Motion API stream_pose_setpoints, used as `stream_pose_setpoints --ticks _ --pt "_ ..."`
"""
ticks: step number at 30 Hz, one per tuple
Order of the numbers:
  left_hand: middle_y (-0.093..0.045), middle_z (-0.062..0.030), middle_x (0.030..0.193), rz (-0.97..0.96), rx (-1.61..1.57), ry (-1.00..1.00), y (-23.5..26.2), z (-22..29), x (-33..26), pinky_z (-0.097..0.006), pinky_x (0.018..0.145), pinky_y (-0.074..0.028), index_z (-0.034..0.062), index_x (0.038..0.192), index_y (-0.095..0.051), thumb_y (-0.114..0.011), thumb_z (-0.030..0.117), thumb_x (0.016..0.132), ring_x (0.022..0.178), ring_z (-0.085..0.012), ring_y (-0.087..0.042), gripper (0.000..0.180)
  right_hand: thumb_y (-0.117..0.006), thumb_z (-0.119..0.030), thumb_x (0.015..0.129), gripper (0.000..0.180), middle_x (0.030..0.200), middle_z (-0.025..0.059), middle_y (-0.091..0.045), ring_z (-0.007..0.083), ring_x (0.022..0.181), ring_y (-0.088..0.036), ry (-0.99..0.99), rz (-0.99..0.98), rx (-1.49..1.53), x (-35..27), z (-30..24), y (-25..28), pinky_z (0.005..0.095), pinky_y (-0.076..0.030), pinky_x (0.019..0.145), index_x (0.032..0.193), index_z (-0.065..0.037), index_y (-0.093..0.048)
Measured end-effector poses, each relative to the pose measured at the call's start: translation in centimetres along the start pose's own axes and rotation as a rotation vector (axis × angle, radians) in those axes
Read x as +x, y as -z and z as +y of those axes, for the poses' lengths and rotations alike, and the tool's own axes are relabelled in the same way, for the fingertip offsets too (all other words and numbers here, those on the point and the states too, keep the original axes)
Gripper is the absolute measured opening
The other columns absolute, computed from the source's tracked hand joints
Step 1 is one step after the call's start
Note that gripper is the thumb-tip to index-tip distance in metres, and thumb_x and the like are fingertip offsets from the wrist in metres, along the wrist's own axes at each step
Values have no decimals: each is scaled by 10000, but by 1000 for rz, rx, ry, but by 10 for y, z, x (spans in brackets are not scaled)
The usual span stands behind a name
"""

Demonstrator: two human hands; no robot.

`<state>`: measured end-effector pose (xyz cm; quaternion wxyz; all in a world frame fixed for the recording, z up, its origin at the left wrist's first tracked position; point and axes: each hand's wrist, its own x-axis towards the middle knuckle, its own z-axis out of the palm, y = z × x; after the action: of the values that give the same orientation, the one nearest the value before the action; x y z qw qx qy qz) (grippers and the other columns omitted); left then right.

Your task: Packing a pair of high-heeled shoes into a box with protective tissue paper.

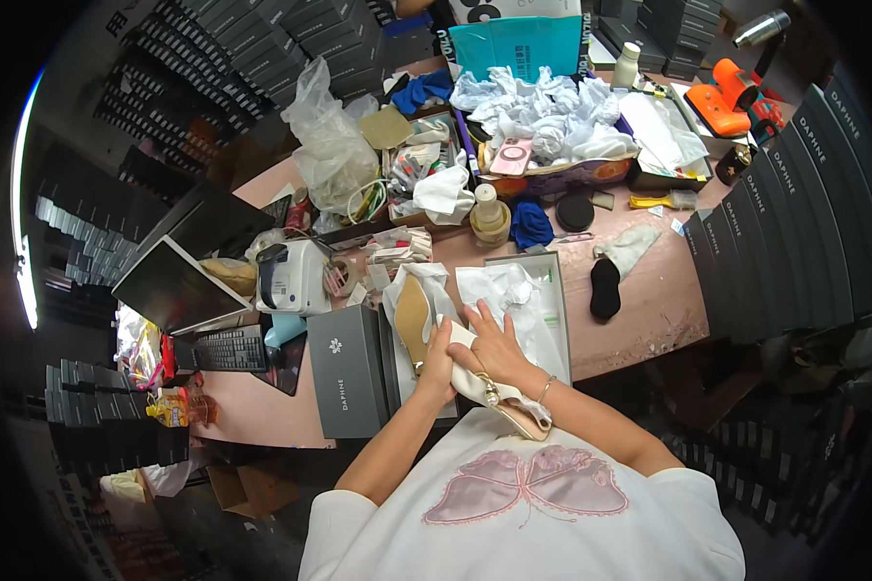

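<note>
Your table [649, 320] has a pinkish top, crowded nearly edge to edge. Before you lie an open shoe box [552, 310] and a grey box lid [347, 373]; to your left sit a keyboard [231, 349] and label printer [291, 276]. A black sleep mask [605, 288] lies right, beside stacked dark boxes [794, 223].

A pinkish-brown worktable [649, 300] fills the middle of the room, crowded with clutter. Stacks of dark grey boxes [262, 44] rise behind it, and another row of dark boxes [794, 223] lines its right side. More dark stacks [77, 232] stand on the left, where a bright strip of light [21, 232] glows at the edge. Open cardboard cartons [247, 484] sit on the dim floor below.
</note>
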<state>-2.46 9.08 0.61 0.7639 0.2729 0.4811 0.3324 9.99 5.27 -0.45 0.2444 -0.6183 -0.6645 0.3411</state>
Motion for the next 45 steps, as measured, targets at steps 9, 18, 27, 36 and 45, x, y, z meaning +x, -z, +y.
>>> stream_pose_setpoints --ticks 9,18,27,36,45 --pt "-516 -52 1024 -27 55 -126 -17 1 -1 -308 850 -462 70 1206 -448 -436 406 978 942 -150 -538 407 -573 -516 831 1005 1523 259 -86 407 1413 -108 107 11 639 -3 6 16 408 -147 1137 1484 -27 14" --pt "-534 -65 1022 -234 -24 -28 -20 2 -10 -309 786 -506 99 1155 -445 -408 394 991 912 -151 -577 340 -430 -342 950 482 1545 223 -51 395 1432 -7 321 -151 169 -54 3 46 455 -102 1141 1306 -24 -498" --pt "-564 -73 946 -267 69 -42 -47 -4 -3 -290 761 -501 88 1169 -430 -410 385 993 847 -147 -586 346 -329 -363 947 569 1301 297 -376 464 1308 -257 238 -151 138 -73 -13 70 581 -99 1104 1299 80 -393" --pt "-580 -76 933 -273 34 -4 -39 -10 -5 -288 746 -502 89 1148 -460 -454 349 979 832 -140 -593 310 -454 -433 919 671 1347 295 -374 465 1320 -246 205 -173 301 -71 -27 68 502 -172 1105 1320 99 -376" --pt "-604 -86 1000 -45 -121 -60 -14 5 10 -336 794 -507 103 1152 -477 -506 370 952 923 -191 -599 334 -720 -194 797 924 1306 221 -482 296 1254 -438 25 -90 496 -118 -23 67 380 -355 1043 1483 -54 -118"
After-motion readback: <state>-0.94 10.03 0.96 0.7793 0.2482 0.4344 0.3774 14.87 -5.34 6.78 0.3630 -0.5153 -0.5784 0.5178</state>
